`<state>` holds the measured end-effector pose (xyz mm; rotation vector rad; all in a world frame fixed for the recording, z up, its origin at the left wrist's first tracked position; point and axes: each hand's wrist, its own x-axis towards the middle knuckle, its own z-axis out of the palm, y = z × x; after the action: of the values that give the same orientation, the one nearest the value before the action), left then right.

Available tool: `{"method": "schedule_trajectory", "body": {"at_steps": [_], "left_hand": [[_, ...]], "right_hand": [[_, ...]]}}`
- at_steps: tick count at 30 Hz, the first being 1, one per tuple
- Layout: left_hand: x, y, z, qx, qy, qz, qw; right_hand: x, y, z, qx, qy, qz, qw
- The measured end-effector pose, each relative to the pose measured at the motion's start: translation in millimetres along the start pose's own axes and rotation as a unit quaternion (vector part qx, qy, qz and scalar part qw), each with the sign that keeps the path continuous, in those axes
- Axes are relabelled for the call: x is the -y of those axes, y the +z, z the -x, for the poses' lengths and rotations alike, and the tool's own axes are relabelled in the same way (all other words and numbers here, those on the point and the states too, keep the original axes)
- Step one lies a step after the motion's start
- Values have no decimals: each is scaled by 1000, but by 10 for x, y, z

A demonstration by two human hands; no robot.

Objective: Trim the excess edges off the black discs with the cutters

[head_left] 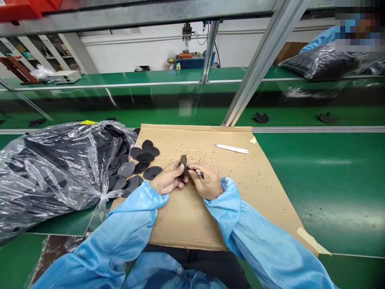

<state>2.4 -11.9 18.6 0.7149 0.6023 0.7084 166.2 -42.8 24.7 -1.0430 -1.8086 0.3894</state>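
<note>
Above the middle of a brown cardboard sheet (186, 224), my left hand (169, 177) pinches a black disc (183, 162) that stands on edge. My right hand (206, 180) is closed on a small tool with a brass-coloured end (199, 173), its dark tip at the disc's right side. The tool's handle is mostly hidden in the fingers. Several black discs (152, 172) lie left of my left hand, spilling from a clear plastic bag (60, 172). Small black crumbs dot the cardboard around the hands.
A white blade-like strip (231, 149) lies at the cardboard's back right. Behind the sheet, a metal post (255, 68) rises beside the green conveyor (186, 116), which carries black curved parts (261, 117). A person's blue sleeve (319, 40) shows at top right, behind a black-filled bag (321, 62).
</note>
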Motion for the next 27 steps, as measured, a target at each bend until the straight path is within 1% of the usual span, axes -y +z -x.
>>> {"method": "schedule_trajectory", "body": {"at_steps": [2, 3, 4, 6, 8, 9, 10, 11, 13, 16, 19, 22, 25, 27], "left_hand": [[16, 7, 0, 3, 0, -10, 1000], [24, 15, -5, -2, 8, -15, 1000], [32, 26, -14, -15, 29, -18, 999], [45, 51, -44, -64, 116, -14, 991], [54, 70, -82, -122, 217, -7, 968], [57, 75, -99, -144, 250, -6, 958], [61, 77, -113, -159, 265, -9, 951], [64, 77, -121, -168, 266, -12, 949], [69, 76, -122, -169, 240, -15, 956], [65, 88, -95, -141, 192, -2, 971], [53, 103, -64, -123, 169, 14, 978], [55, 96, -60, -116, 172, 5, 978], [75, 55, -86, -119, 203, -31, 971], [84, 16, -106, -135, 221, -55, 964]], "right_hand": [[-14, 9, 10, -4, 5, -1, 1000], [-24, 17, 14, -5, 10, -5, 1000], [-36, 25, 15, -7, 20, -14, 1000], [-61, 41, 11, -13, 62, -52, 997], [-86, 50, -1, -23, 121, -110, 986], [-97, 50, -9, -24, 143, -135, 980], [-107, 48, -17, -23, 156, -150, 976], [-118, 45, -24, -23, 163, -153, 974], [-142, 39, -38, -27, 169, -147, 974], [-189, 37, -53, -36, 197, -172, 964], [-217, 47, -54, -48, 217, -195, 955], [-199, 64, -34, -54, 202, -145, 967], [-172, 77, -7, -66, 159, -72, 982], [-175, 74, -1, -70, 151, -74, 983]]}}
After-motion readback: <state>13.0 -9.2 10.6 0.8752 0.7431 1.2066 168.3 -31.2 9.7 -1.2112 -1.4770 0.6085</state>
